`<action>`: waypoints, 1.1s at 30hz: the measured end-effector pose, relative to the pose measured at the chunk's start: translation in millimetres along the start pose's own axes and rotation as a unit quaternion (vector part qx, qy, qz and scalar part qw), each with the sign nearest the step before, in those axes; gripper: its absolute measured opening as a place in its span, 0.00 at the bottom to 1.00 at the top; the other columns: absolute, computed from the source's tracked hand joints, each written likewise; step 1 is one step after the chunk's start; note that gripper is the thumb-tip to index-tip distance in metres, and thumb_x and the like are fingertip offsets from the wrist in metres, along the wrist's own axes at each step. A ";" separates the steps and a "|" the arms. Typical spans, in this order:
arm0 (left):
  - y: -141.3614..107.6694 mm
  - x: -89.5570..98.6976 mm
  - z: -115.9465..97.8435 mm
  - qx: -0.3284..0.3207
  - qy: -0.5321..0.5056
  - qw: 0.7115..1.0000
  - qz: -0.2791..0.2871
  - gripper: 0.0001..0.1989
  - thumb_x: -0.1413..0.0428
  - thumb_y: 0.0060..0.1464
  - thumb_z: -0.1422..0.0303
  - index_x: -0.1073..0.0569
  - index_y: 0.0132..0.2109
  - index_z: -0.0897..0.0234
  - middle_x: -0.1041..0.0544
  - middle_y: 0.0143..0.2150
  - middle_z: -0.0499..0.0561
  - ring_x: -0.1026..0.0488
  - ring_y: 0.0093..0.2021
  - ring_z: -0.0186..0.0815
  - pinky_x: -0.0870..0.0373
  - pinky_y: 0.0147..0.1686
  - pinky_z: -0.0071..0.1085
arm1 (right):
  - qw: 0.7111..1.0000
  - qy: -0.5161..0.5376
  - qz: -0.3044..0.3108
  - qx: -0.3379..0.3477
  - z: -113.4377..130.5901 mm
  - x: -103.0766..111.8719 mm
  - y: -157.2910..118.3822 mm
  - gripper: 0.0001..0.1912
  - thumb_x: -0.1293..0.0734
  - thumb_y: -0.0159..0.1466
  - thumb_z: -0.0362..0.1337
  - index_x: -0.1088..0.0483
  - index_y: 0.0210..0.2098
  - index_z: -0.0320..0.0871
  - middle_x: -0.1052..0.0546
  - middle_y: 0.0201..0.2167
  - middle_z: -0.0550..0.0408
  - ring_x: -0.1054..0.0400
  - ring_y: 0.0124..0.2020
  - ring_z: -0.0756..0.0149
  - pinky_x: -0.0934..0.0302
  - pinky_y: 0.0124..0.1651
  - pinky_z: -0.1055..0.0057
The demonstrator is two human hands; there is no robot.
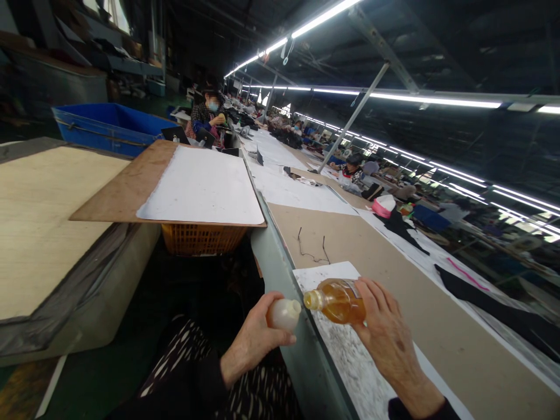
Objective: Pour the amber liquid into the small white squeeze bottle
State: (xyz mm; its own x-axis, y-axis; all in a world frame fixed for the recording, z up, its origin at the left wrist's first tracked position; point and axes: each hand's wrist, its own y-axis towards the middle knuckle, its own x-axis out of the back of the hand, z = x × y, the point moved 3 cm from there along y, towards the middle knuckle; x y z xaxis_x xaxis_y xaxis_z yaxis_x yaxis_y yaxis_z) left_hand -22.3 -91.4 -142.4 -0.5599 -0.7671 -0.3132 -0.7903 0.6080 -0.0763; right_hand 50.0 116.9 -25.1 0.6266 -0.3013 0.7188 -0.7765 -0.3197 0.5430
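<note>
My left hand is wrapped round a small translucent white bottle, its open neck turned to the right. In my right hand lies a larger clear bottle of amber liquid, tipped nearly level. The uncapped yellowish mouth of the amber bottle points left at the small bottle's neck, with a narrow gap between them. Both bottles are over the near edge of the long table. Beneath the amber bottle is a smudged white sheet. No stream of liquid can be made out.
A pair of glasses rests on the brown table covering beyond the bottles. At left, a board with white paper sits over an orange basket. A blue bin stands behind. Black fabric lies at right. Co-workers sit further along.
</note>
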 end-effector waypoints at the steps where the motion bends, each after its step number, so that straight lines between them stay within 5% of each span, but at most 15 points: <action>1: 0.0 -0.2 0.0 0.001 0.000 1.000 -0.001 0.30 0.36 0.35 0.72 0.36 0.49 0.61 0.33 0.40 0.48 0.36 0.38 0.33 0.39 0.33 0.27 | 1.000 -0.001 0.000 0.001 0.0 0.0 -0.1 0.21 0.45 0.64 0.36 0.43 0.54 0.32 0.36 0.52 0.40 0.44 0.54 0.49 0.45 0.55 0.54; 33: 2.4 -4.1 4.3 0.017 -0.067 0.997 0.013 0.34 0.36 0.32 0.73 0.38 0.50 0.64 0.32 0.41 0.50 0.34 0.39 0.35 0.38 0.34 0.28 | 1.000 -0.013 -0.006 0.007 -1.9 7.8 7.4 0.20 0.44 0.65 0.36 0.41 0.53 0.31 0.35 0.51 0.40 0.42 0.53 0.48 0.43 0.54 0.53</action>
State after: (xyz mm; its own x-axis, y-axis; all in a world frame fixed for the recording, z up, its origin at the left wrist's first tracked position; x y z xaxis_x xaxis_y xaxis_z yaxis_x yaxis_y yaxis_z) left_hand -20.8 -85.8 -145.3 -0.5402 -0.7174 -0.4399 -0.7651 0.6364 -0.0984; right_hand 49.0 113.9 -14.7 0.6374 -0.3199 0.7010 -0.7682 -0.3351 0.5456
